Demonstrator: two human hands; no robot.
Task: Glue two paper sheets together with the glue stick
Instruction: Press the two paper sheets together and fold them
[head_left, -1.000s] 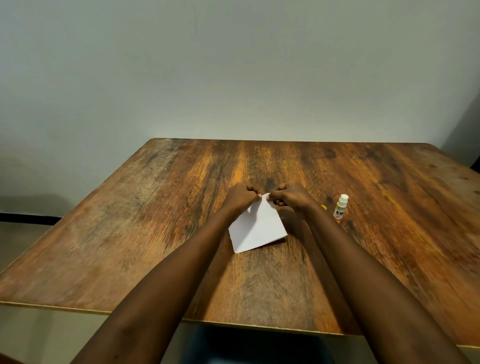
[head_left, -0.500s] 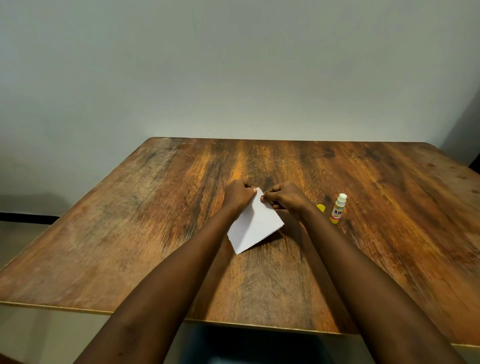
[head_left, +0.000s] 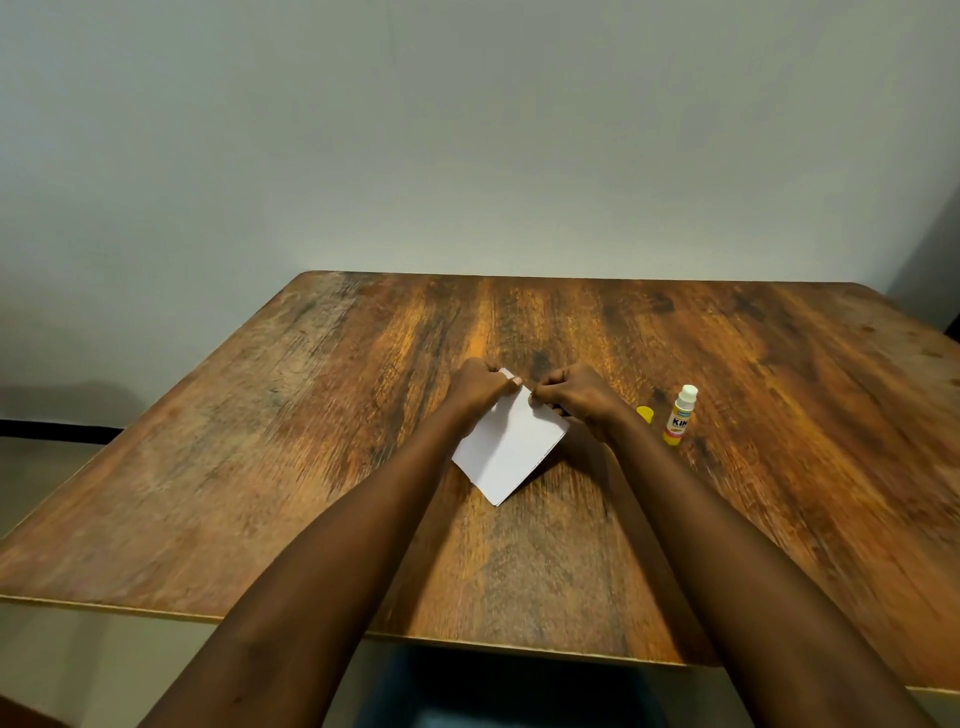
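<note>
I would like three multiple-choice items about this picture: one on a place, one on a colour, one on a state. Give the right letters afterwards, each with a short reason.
1. Where does the upright glue stick with the white tip stand?
A. right of the hands
B. left of the hands
C. on the paper

2. What colour is the small loose cap beside the glue stick?
A. blue
B. yellow
C. black

3. What are both hands doing?
A. resting flat on the table
B. holding the glue stick
C. pinching the far edge of the white paper sheets

Answers:
1 A, it stands on the brown wooden table past the right hand.
2 B, the cap is yellow.
3 C, the left hand and the right hand grip that edge.
</note>
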